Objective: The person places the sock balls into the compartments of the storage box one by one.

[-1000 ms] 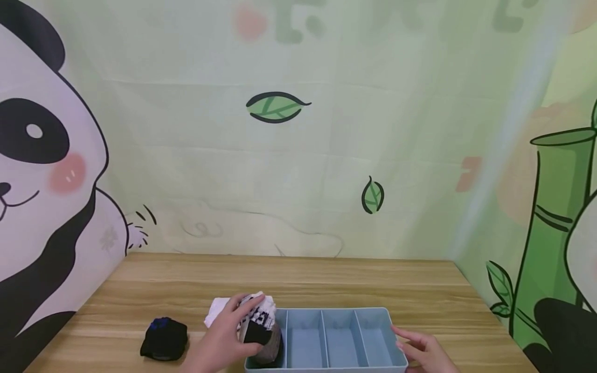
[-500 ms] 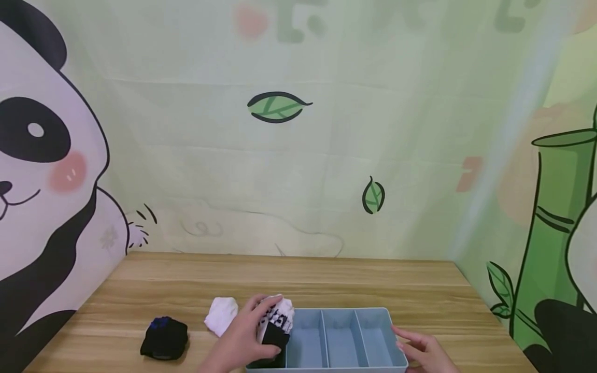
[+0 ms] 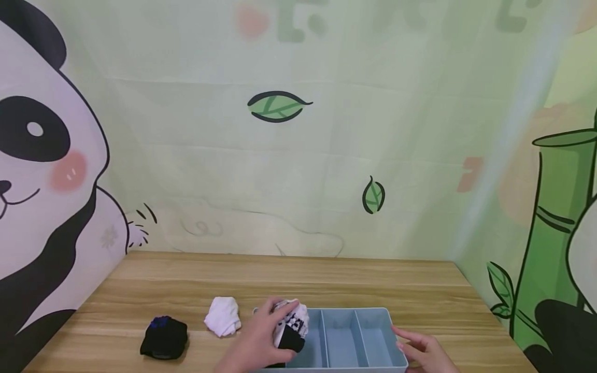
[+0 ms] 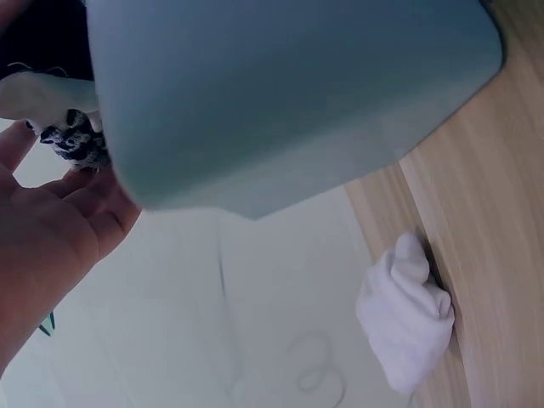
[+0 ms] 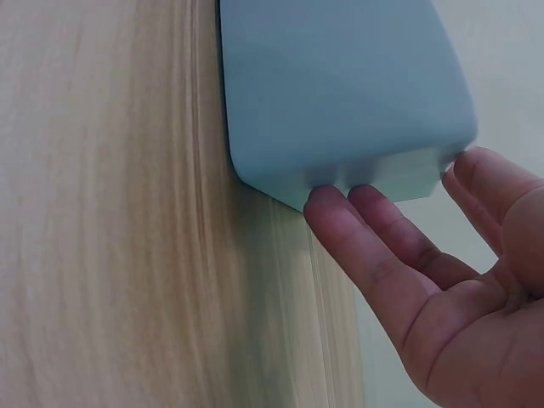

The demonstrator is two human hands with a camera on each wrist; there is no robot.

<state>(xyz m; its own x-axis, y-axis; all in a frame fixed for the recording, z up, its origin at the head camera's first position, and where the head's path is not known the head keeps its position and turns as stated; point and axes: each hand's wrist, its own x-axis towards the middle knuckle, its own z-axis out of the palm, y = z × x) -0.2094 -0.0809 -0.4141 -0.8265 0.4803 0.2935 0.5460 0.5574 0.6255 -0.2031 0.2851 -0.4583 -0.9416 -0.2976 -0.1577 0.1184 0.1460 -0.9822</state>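
"What is at risk here?"

"The lumpy black-and-white patterned fabric bundle (image 3: 294, 327). It is at the left part of the light-blue rectangular plastic tray (image 3: 345, 370), near the leftmost divider. I can't tell whether its underside is down inside a compartment or above one."

"How is it held?"

"The left hand (image 3: 261, 336) pinches it, thumb on the near side, fingers over the far, upper side. If that grip loosens too soon, I'd expect the bundle to land across a thin divider instead of between two. Loose cloth could also catch on the rim and drag the tray sideways."

"Does anything steady it?"

"The right hand (image 3: 426, 355) rests its fingertips against the tray's right end, fingers spread, not wrapped round anything. Too hard a push there might slide the tray along the pale wood-grain tabletop (image 3: 401, 285)."

"And the materials?"

"The tray looks smooth and rigid, with rounded outer corners and straight partitions. The bundle looks soft and textured, one end speckled, the other plain black. Left of the tray lie two more: a crumpled white cloth lump (image 3: 223, 317), all creases and soft folds, and, further left, a squat black fabric bundle with a blue patch (image 3: 164, 339)."
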